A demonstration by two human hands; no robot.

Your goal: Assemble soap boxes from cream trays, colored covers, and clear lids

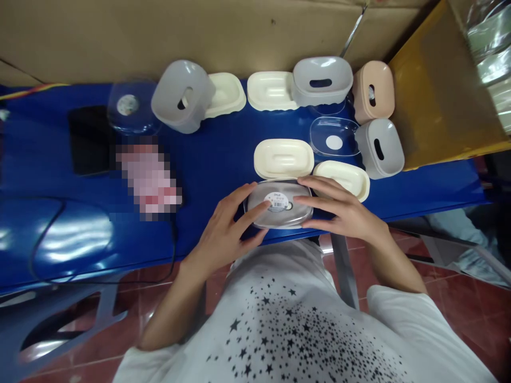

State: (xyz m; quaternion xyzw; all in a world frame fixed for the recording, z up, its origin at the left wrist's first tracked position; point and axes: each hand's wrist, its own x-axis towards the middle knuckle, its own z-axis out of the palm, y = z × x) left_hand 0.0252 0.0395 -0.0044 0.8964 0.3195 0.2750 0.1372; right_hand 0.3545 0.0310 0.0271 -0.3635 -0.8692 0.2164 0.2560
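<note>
Fingers of our left hand (223,234) and right hand (343,213) lay spread flat on the clear lid (279,205), maybe pressing it onto a box. It sat near the table (207,159) edge; cream tray (283,158) at twelve o'clock.

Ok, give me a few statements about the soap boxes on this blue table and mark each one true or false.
1. Both hands rest on the clear lid of a box at the table's near edge. True: the left hand and the right hand press on it from either side.
2. The pink box stands at the far left of the table. False: it is at the far right, next to the cardboard box.
3. A cream tray lies just beyond the held box. True.
4. The blue table holds only one grey box. False: at least three grey ones show.
</note>
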